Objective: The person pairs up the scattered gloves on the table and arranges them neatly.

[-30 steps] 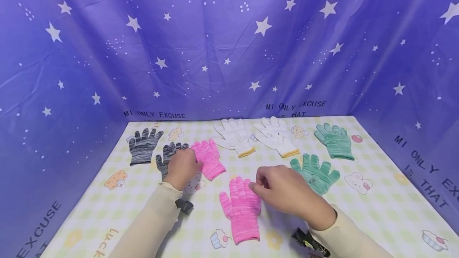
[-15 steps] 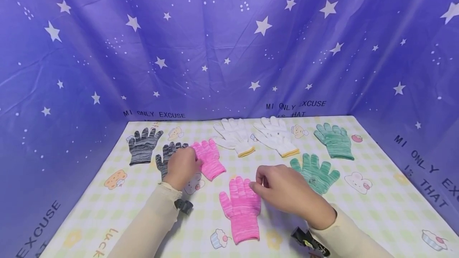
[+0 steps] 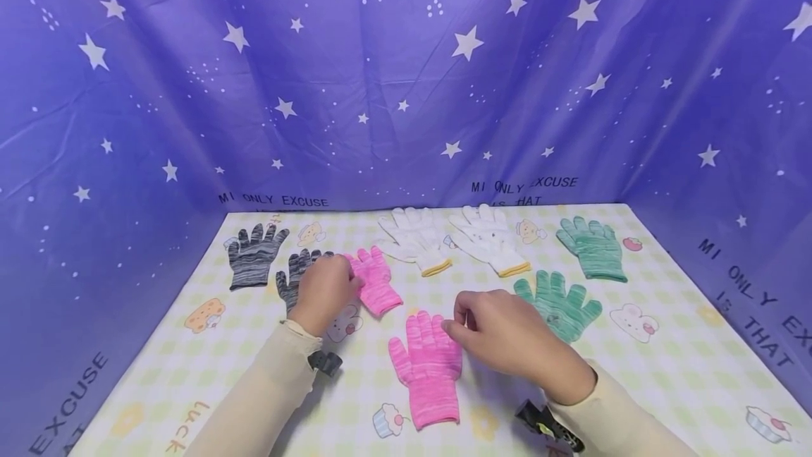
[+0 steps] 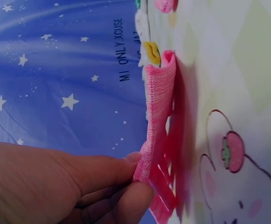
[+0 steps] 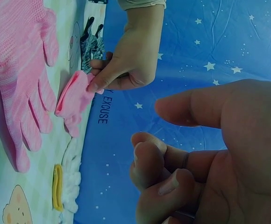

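My left hand (image 3: 325, 291) pinches the side of the far pink glove (image 3: 377, 288) between thumb and fingers. In the left wrist view that pink glove (image 4: 158, 102) stands partly raised from the cloth, its cuff seen edge-on. A second pink glove (image 3: 428, 372) lies flat nearer to me, fingers pointing away. Just right of its fingertips hovers my right hand (image 3: 507, 333), fingers loosely curled. The right wrist view shows a gap between this hand's thumb and fingers (image 5: 147, 163), with nothing held. Under my left hand, a grey-black glove (image 3: 292, 284) is partly hidden.
Another grey-black glove (image 3: 255, 259) lies at the far left. Two white gloves with yellow cuffs, one left (image 3: 415, 238) and one right (image 3: 488, 238), lie at the back. Green gloves lie at right, one far (image 3: 593, 249), one nearer (image 3: 561, 305). A starry blue curtain (image 3: 406, 76) surrounds the checked tablecloth (image 3: 254, 365).
My left hand has shifted slightly to the right, and the pinched pink glove's upper left part has lifted and drawn in. My right hand stays in place.
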`<state>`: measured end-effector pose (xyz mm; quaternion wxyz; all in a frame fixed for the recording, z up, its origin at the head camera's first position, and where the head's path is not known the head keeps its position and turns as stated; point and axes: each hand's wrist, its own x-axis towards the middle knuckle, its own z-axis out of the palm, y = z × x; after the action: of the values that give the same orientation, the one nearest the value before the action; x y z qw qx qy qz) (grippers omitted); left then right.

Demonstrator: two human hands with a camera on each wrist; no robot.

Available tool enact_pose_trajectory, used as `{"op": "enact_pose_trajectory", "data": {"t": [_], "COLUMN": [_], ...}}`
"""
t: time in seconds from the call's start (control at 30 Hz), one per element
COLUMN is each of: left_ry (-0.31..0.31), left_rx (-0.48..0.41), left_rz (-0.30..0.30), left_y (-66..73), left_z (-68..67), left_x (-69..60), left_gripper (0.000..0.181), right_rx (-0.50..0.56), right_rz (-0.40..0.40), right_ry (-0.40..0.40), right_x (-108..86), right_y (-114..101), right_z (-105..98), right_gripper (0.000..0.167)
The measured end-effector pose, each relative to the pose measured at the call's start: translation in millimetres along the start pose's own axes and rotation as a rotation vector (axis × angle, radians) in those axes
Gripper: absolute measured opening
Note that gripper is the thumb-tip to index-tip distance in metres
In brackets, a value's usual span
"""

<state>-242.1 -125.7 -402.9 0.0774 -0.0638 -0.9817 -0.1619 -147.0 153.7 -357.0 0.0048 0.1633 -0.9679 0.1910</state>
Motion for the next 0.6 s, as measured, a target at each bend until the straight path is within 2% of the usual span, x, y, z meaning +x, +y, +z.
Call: {"op": "enact_pose_trajectory", "data": {"t": [0.6], "left_ry": [0.062], "left_rx": [0.037], "left_rz": [0.082], "left_y": [17.0], "left_z": [-18.5], "left_x": [-5.1], "left_gripper": [0.020], "right_rx": [0.009], "right_rz": [0.014], "right_ry": [-0.016], "right_x": [3.3], "right_y": [3], "right_z": [-1], "right_gripper": [0.027]}}
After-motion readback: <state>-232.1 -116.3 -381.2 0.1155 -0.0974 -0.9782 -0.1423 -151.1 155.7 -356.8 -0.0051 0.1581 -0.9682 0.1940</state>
